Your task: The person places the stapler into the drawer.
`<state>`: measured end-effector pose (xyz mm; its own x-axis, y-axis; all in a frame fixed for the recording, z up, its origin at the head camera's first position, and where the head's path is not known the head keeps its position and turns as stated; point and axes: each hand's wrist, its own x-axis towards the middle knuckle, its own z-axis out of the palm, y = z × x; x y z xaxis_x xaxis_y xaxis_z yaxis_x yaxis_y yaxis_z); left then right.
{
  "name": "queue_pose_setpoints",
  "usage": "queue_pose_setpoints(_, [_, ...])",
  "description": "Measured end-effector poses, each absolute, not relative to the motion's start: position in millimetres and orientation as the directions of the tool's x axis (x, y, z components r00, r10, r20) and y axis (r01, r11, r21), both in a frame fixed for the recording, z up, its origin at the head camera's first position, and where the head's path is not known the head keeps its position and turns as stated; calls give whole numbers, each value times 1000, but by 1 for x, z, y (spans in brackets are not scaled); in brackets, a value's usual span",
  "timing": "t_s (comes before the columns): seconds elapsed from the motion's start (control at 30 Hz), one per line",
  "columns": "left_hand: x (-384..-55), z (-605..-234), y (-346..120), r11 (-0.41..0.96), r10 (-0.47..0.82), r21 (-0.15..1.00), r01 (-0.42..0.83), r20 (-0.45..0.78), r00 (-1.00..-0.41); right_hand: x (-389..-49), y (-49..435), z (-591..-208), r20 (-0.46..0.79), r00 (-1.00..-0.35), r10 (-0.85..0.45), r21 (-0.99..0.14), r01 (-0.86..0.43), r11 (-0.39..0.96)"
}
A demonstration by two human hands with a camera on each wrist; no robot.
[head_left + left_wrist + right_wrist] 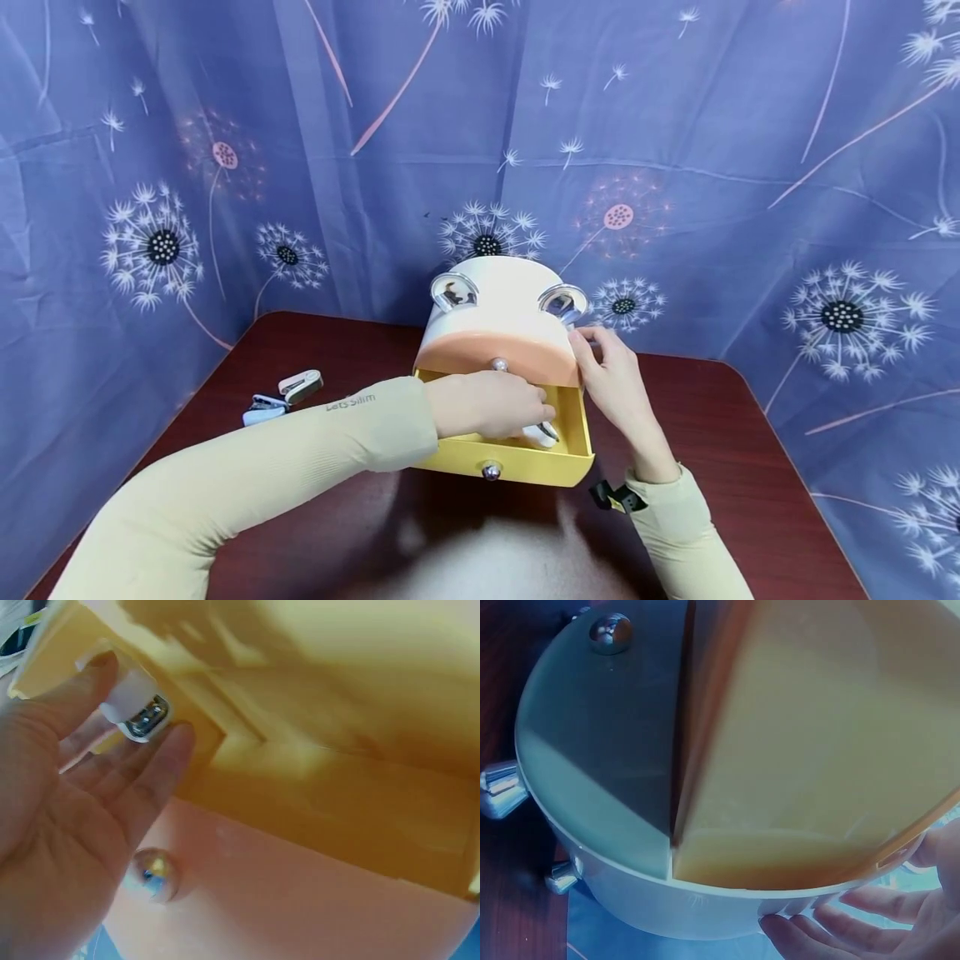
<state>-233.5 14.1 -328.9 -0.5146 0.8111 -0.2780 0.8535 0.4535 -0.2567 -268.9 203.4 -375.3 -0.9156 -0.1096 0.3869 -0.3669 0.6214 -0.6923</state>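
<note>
A white rounded box (504,293) with a peach upper drawer front (480,350) stands on the table, its yellow lower drawer (532,467) pulled out. My left hand (501,404) reaches into that drawer. Between its thumb and fingers it holds a small white stapler (129,694) with a metal plate at one end. In the head view the hand partly covers the stapler. My right hand (617,385) touches the box's right side, its fingertips (780,930) resting along the white outer wall (705,915) in the right wrist view.
Left on the dark red table (360,342) lie a white stapler (300,385) and a light blue stapler (264,410). Two round silver-rimmed eyes (454,292) stick up from the box. A patterned blue curtain (390,208) hangs behind the table.
</note>
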Motion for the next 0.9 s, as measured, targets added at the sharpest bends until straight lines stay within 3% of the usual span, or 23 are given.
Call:
queue_pose_setpoints(0.37, [-240,-340,22,369,842,-196,909,-344,-416,-269,203,-375,401,-909,-114,-680,-378,629])
queue_pose_setpoints(0.57, [-241,-342,24,382,824,-185,906,-377,-424,-270,203,-376,397,-910,-117,-678,-377,631])
queue_pose_setpoints(0.9, [-239,-346,27,345,831,-308,887,-338,-441,-269,202,-375,391,-915,-104,-687,-365,629])
